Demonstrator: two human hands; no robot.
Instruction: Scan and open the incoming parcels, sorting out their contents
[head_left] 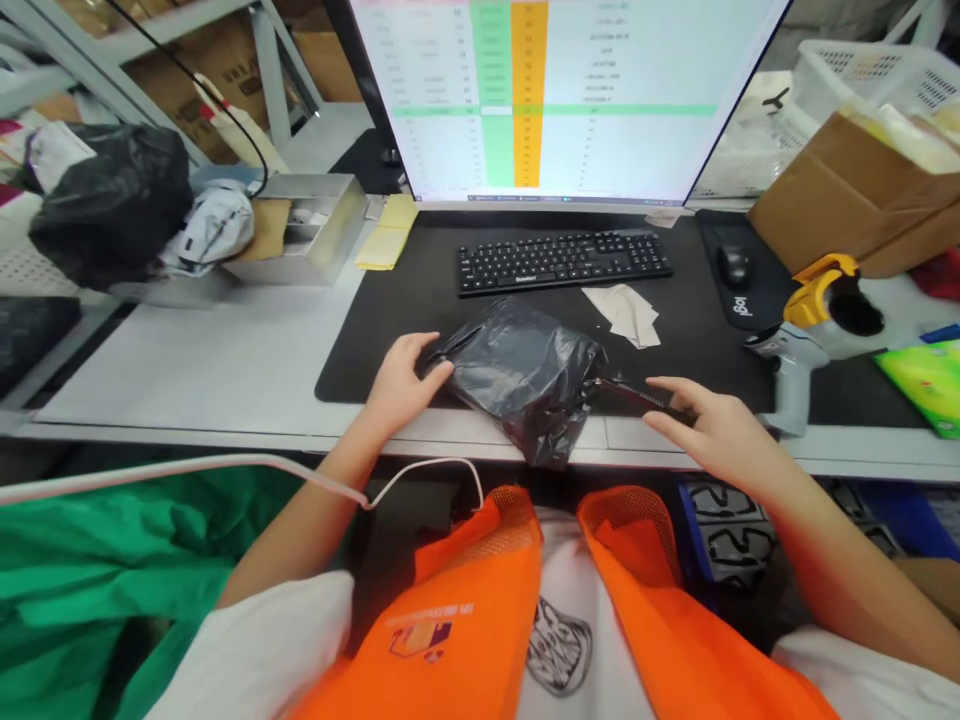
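On the desk mat (390, 320), left hand (405, 385) grips an opaque black bag (525, 375); right hand (712, 425) unclear.

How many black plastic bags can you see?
2: one crumpled bag on the desk mat, held by the left hand; one bulky bag far left. Others may be hidden.

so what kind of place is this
Most likely a warehouse packing or shipping desk: a monitor showing a spreadsheet, a yellow and grey barcode scanner on the desk, and a black plastic bag gripped at its edge by the left hand.
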